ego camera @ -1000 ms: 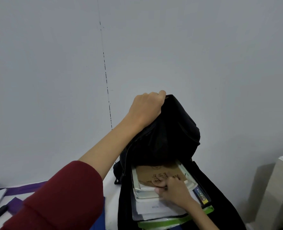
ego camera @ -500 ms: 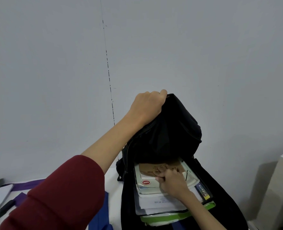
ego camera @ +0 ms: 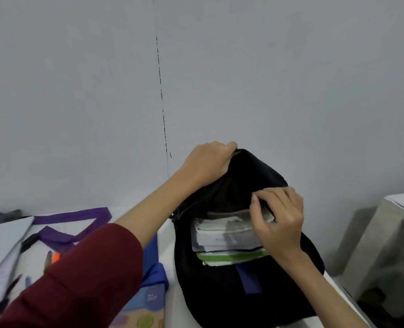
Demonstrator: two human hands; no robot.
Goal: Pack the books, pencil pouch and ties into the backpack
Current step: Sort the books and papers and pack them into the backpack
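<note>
A black backpack [ego camera: 243,292] stands on the white table against the grey wall. My left hand [ego camera: 208,162] grips its top. My right hand [ego camera: 279,221] is at the mouth of the bag, fingers curled on the black flap's edge above the books. A stack of books [ego camera: 222,235] lies inside the open bag, the lowest with a green edge [ego camera: 231,256]. Purple ties [ego camera: 70,218] lie on the table to the left. A blue item [ego camera: 152,261] lies beside the bag, partly hidden by my red sleeve.
Loose papers [ego camera: 2,242] and pens [ego camera: 48,259] lie at the left. A colourful book cover [ego camera: 144,308] shows under my left arm. A pale cabinet [ego camera: 390,245] stands at the right, apart from the table edge.
My right hand has lifted off the brown book cover and moved up to the flap's edge. The books sit deeper in the bag. The camera has tilted down and left, showing more table.
</note>
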